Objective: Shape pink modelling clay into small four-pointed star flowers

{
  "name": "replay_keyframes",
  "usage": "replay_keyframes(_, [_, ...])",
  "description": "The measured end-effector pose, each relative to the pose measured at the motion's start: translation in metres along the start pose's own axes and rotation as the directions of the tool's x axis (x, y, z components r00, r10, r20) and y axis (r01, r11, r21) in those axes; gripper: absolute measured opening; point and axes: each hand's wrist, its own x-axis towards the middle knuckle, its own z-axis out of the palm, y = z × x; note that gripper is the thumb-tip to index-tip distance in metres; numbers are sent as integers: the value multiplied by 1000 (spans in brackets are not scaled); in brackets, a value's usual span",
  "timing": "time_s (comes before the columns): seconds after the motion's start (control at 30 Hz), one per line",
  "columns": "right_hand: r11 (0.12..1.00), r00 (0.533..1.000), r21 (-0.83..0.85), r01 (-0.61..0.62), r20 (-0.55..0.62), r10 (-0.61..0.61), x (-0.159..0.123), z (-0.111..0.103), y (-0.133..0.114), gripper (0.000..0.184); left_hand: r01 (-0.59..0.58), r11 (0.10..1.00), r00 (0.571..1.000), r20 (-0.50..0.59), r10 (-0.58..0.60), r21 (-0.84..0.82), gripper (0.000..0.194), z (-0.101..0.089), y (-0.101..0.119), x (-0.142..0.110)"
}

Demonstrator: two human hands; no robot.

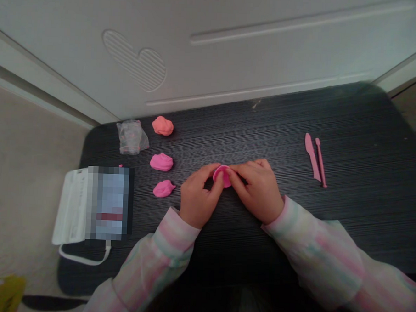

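Between my two hands is a piece of bright pink modelling clay (222, 172), pressed into a small round, hollowed shape. My left hand (200, 192) pinches its left side, the thumb pushed into the hollow. From the other side my right hand (258, 188) grips its right edge between thumb and fingers. Left of my hands lie two pink clay lumps, the upper pink lump (161, 162) and the lower pink lump (164, 188). An orange clay lump (163, 126) sits above them.
On the dark table (264, 131), a pink plastic knife (312, 156) and a thin pink stick tool (321, 162) lie at right. A crumpled clear bag (132, 137) is at back left. Below it are a blurred-out screen (110, 202), a white device (70, 206) and a cable (84, 261).
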Motion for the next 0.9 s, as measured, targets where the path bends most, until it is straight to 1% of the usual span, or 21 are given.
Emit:
replay_keyframes(0.1, [999,1000,37,-10,9,10,-1,0,0,24,4,1000,1000,10,-4,-8,11,0,-1,0])
replay_keyframes(0.23, [997,999,59,-42,4,42,-1,0,-2,21,75,997,997,4,-75,-31,9,1,-3,0])
replay_keyframes(0.3, [997,998,54,-55,1,55,-1,1,-2,21,91,995,996,11,-91,-35,9,1,-3,-1])
replay_keyframes(0.47, [996,997,48,-69,24,68,0,0,-1,24,53,998,998,15,-53,-12,6,0,-1,0])
replay_keyframes(0.63, [999,998,22,-43,51,42,0,-1,0,25,-6,1000,1000,20,5,21,11,0,-3,1])
replay_keyframes(0.83, [999,999,18,-48,-2,48,0,-2,1,22,41,999,999,-3,-41,4,6,0,-3,2])
replay_keyframes(0.9, [999,999,15,-52,-1,52,0,-1,1,21,56,998,998,1,-56,0,6,-1,-1,2])
